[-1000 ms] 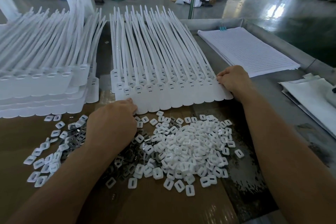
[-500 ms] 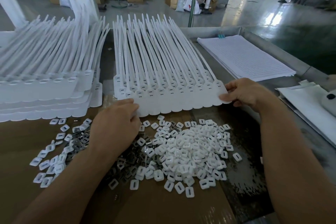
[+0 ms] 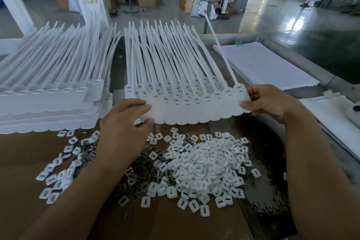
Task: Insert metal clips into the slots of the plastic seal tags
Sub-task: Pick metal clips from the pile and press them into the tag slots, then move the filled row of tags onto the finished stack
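A joined strip of white plastic seal tags (image 3: 194, 111) with long tails is lifted off a stack of the same strips (image 3: 155, 68). My left hand (image 3: 124, 122) pinches the strip's left end. The right end sits pinched in my right hand (image 3: 268, 103), and the rightmost tail sticks up. In front of the hands lie a heap of small white slotted caps (image 3: 206, 167) and dark metal clips (image 3: 140, 173), spread on brown cardboard (image 3: 23, 191).
More stacked tag strips (image 3: 50, 99) fill the left side. A pile of lined paper (image 3: 266, 66) lies at the right, inside the table's grey rim (image 3: 303, 62). White sheets (image 3: 327, 122) lie at the far right edge. The factory floor is beyond the table.
Both hands went from resting on the stack's near edge to pinching the top strip at its ends. The strip has lifted and come towards me.
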Tool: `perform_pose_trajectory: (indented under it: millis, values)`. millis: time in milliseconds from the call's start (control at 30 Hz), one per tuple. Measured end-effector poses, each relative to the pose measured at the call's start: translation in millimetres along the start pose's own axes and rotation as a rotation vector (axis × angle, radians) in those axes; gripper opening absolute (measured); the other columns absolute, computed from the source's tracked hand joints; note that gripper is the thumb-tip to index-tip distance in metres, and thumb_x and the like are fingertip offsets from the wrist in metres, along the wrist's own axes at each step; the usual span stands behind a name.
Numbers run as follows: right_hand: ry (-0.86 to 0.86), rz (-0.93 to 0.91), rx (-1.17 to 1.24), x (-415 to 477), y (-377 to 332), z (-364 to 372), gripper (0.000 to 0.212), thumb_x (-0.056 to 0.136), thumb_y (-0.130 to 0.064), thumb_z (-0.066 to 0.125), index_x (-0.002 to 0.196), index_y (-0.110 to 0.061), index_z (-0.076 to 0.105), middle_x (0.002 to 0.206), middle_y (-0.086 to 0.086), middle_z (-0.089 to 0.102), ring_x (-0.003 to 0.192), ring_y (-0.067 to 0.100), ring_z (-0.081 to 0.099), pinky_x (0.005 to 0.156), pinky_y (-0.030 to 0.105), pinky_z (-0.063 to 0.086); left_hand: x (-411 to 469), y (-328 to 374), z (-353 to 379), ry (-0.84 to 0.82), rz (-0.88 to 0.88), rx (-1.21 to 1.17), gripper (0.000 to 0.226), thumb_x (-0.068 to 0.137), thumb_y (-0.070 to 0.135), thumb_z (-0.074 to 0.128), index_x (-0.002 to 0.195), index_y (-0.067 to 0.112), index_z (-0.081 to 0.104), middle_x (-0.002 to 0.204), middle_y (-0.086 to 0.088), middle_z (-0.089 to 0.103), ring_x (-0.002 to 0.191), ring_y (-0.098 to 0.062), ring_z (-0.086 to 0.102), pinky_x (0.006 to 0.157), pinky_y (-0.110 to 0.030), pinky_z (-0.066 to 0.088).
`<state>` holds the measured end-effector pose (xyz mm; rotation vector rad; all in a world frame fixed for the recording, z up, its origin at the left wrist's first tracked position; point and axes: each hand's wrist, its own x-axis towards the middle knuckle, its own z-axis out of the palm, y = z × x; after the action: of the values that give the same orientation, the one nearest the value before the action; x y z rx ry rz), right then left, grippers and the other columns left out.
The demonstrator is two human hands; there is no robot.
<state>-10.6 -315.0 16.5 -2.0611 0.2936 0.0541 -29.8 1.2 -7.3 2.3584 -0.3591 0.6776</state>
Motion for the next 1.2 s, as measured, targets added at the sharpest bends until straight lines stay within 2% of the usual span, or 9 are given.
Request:
perform_pose_trajectory:
  millis: [200, 267, 333, 433, 567, 700, 833, 1000, 1200]
  values:
    - [0.001, -0.008, 0.095, -1.0, -1.6, -2.3, 0.019, 0.080, 0.002, 0.064, 0.089, -0.014, 0.059, 0.081, 0.002, 0.066, 0.058, 0.002, 0.063, 0.045, 0.013, 0.045, -0.3, 0.6, -1.0, 0.170, 0.170, -0.054, 0.007, 0.069, 0.004, 0.075, 0.074, 0.001, 0.072, 0.089, -0.010, 0.068, 0.082, -0.001, 0.055, 0.085, -0.009, 0.036]
    - [0.029, 0.001, 0.110, 3.3, -2.2, 4.3, 0.018, 0.080, 0.001, 0.065, 0.089, -0.013, 0.059, 0.081, 0.001, 0.066, 0.066, 0.008, 0.063, 0.049, 0.015, 0.047, 2.6, -3.8, 0.0, 0.169, 0.100, -0.041, 0.006, 0.071, 0.004, 0.074, 0.076, 0.002, 0.072, 0.093, -0.009, 0.068, 0.084, -0.005, 0.058, 0.083, -0.011, 0.037]
    - [0.071, 0.006, 0.106, 8.4, -2.6, 16.2, 0.019, 0.079, 0.000, 0.067, 0.095, -0.007, 0.060, 0.083, 0.002, 0.065, 0.071, 0.012, 0.062, 0.051, 0.018, 0.050, 7.3, -11.6, 2.4, 0.058, -0.027, 0.020, 0.007, 0.077, 0.008, 0.070, 0.082, 0.004, 0.073, 0.103, -0.006, 0.067, 0.094, -0.013, 0.060, 0.087, -0.014, 0.036]
    - [0.145, -0.001, 0.181, 13.3, -1.7, 30.8, 0.034, 0.076, 0.004, 0.068, 0.108, 0.005, 0.056, 0.092, 0.011, 0.063, 0.073, 0.014, 0.059, 0.055, 0.019, 0.054, 9.1, -22.3, 8.1, -0.174, -0.056, 0.172, 0.017, 0.084, 0.017, 0.061, 0.093, 0.006, 0.071, 0.122, -0.010, 0.059, 0.114, -0.021, 0.051, 0.097, -0.025, 0.032]
    - [0.069, -0.108, -0.175, 10.9, 0.6, 24.3, 0.067, 0.068, -0.011, 0.080, 0.128, -0.015, 0.050, 0.097, -0.016, 0.057, 0.085, 0.001, 0.053, 0.075, 0.022, 0.042, 8.4, -21.2, 7.6, -0.309, -0.090, 0.241, 0.052, 0.080, 0.040, 0.063, 0.125, 0.016, 0.055, 0.140, -0.002, 0.043, 0.127, -0.019, 0.040, 0.106, -0.032, 0.028]
    - [-0.041, -0.171, -0.289, 10.8, -2.8, 29.6, 0.086, 0.068, -0.021, 0.081, 0.141, -0.028, 0.036, 0.141, -0.002, 0.042, 0.126, 0.017, 0.041, 0.103, 0.032, 0.033, 11.5, -22.1, 5.6, -0.338, -0.116, 0.241, 0.053, 0.082, 0.041, 0.061, 0.129, 0.020, 0.051, 0.145, 0.003, 0.036, 0.128, -0.018, 0.040, 0.104, -0.034, 0.031]
    - [-0.184, -0.189, -0.470, 12.2, 3.3, 25.3, 0.097, 0.064, -0.028, 0.082, 0.144, -0.032, 0.028, 0.152, -0.010, 0.020, 0.136, 0.013, 0.022, 0.105, 0.028, 0.018, 17.6, -21.9, 6.2, -0.356, -0.135, 0.242, 0.054, 0.080, 0.039, 0.064, 0.128, 0.016, 0.052, 0.144, -0.001, 0.038, 0.128, -0.021, 0.040, 0.106, -0.036, 0.029]
    - [-0.023, -0.276, -0.422, 20.4, 4.0, 35.7, 0.086, 0.066, -0.021, 0.082, 0.140, -0.023, 0.038, 0.148, -0.002, 0.031, 0.133, 0.016, 0.031, 0.112, 0.037, 0.026, 22.9, -22.6, 13.1, -0.314, -0.160, 0.240, 0.051, 0.082, 0.036, 0.063, 0.128, 0.015, 0.052, 0.145, -0.002, 0.037, 0.130, -0.022, 0.037, 0.107, -0.033, 0.027]
    - [0.178, -0.347, -0.342, 27.0, 5.9, 55.0, 0.070, 0.072, -0.017, 0.078, 0.135, -0.015, 0.047, 0.141, 0.003, 0.043, 0.124, 0.018, 0.043, 0.098, 0.020, 0.028, 37.7, -17.1, 14.9, -0.299, -0.181, 0.314, 0.038, 0.084, 0.034, 0.060, 0.116, 0.012, 0.059, 0.136, -0.003, 0.046, 0.117, -0.026, 0.049, 0.094, -0.038, 0.040]
